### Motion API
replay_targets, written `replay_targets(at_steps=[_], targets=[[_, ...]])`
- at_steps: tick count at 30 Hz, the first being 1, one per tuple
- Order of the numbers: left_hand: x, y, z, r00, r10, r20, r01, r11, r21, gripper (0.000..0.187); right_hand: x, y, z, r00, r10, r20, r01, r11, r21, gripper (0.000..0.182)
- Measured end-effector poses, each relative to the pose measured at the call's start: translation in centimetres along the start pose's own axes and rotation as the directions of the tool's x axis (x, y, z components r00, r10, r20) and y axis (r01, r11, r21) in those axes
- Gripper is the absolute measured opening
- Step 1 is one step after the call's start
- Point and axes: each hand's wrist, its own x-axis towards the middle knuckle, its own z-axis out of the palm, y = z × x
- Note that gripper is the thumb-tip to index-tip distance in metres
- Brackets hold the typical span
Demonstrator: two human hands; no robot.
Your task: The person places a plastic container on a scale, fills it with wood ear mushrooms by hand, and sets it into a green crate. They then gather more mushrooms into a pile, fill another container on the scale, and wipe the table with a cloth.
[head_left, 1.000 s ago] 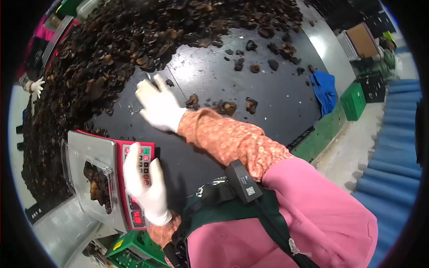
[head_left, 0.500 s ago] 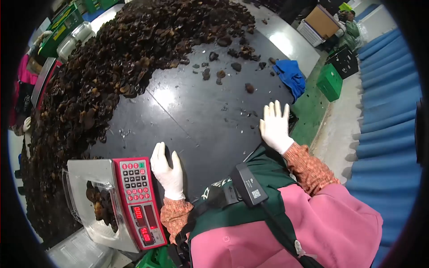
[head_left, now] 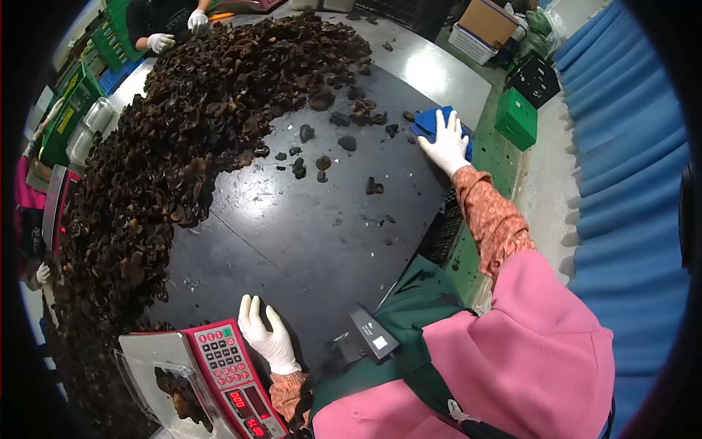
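Observation:
My right hand (head_left: 447, 143), in a white glove, reaches out over a crumpled blue cloth (head_left: 425, 124) at the table's right edge. Its fingers are spread on the cloth. Close to the red-and-silver digital scale (head_left: 232, 369), my left hand (head_left: 266, 336) is held over the table with fingers apart and nothing in it. A clear plastic tray (head_left: 151, 374) lies on the scale, with a few dark brown wood ear mushrooms (head_left: 180, 399) in it. A big heap of the same wood ear mushrooms (head_left: 183, 124) covers the left and far side of the dark table (head_left: 292, 234).
Loose mushroom pieces (head_left: 347, 143) are scattered mid-table. A green crate (head_left: 516, 119) and a black crate (head_left: 532, 79) stand on the floor at right, near a blue curtain (head_left: 621, 183). Across the heap, a co-worker's gloved hands (head_left: 161, 42) show. Another scale (head_left: 58, 205) stands far left.
My right hand has moved forward from the table's near right edge onto the blue cloth. My left hand stays beside the scale. The view has shifted, bringing a co-worker's hands into sight.

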Motion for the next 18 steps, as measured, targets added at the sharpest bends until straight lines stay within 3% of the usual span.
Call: replay_targets(at_steps=[1, 3, 6, 7, 9, 10, 12, 13, 15, 17, 18], targets=[[0.0, 0.0, 0.1, 1.000, -0.004, -0.002, 0.004, 1.000, 0.003, 0.036, 1.4, 2.1, 3.1, 0.995, -0.043, -0.086, 0.047, 0.998, 0.049, 0.085], [-0.1, 0.0, 0.2, 1.000, -0.019, -0.007, 0.020, 1.000, 0.014, 0.035, 2.8, 2.6, 3.3, 0.983, -0.131, -0.129, 0.127, 0.991, -0.033, 0.060], [0.0, 0.4, 0.2, 1.000, -0.031, -0.005, 0.031, 0.999, 0.030, 0.033, 4.4, 1.0, 2.1, 0.958, -0.077, -0.277, 0.153, 0.952, 0.266, 0.031], [0.0, 0.3, 0.3, 0.999, -0.030, -0.014, 0.030, 0.999, 0.040, 0.033, 4.7, -0.7, 0.9, 0.890, -0.213, -0.403, 0.372, 0.850, 0.373, 0.032], [-0.1, 0.1, 0.5, 1.000, -0.018, -0.013, 0.019, 0.998, 0.056, 0.033, 3.8, -7.4, -3.7, 0.822, -0.442, -0.359, 0.569, 0.665, 0.485, 0.034], [0.1, 0.6, 0.3, 1.000, -0.009, -0.014, 0.010, 0.997, 0.082, 0.034, 3.3, -10.9, -6.0, 0.687, -0.630, -0.364, 0.725, 0.555, 0.408, 0.035], [0.1, 0.5, 0.3, 1.000, -0.015, 0.002, 0.015, 0.996, 0.093, 0.034, 4.0, -16.6, -4.7, 0.538, -0.770, -0.343, 0.785, 0.310, 0.535, 0.035], [0.0, 0.5, 0.4, 1.000, -0.021, 0.000, 0.021, 0.995, 0.098, 0.034, 4.3, -19.5, -4.3, 0.469, -0.839, -0.276, 0.788, 0.256, 0.560, 0.037], [0.0, 0.7, 0.5, 0.999, -0.039, 0.000, 0.039, 0.994, 0.105, 0.034, 5.3, -25.0, -1.6, 0.397, -0.917, -0.033, 0.784, 0.320, 0.532, 0.040], [0.1, 0.9, 0.4, 0.999, -0.044, -0.001, 0.044, 0.993, 0.112, 0.033, 4.0, -27.3, 0.3, 0.337, -0.936, -0.098, 0.860, 0.263, 0.437, 0.040], [0.0, 0.7, 0.6, 0.999, -0.039, -0.016, 0.040, 0.995, 0.090, 0.031, 3.5, -27.3, 0.7, 0.260, -0.961, -0.096, 0.835, 0.174, 0.521, 0.039]])
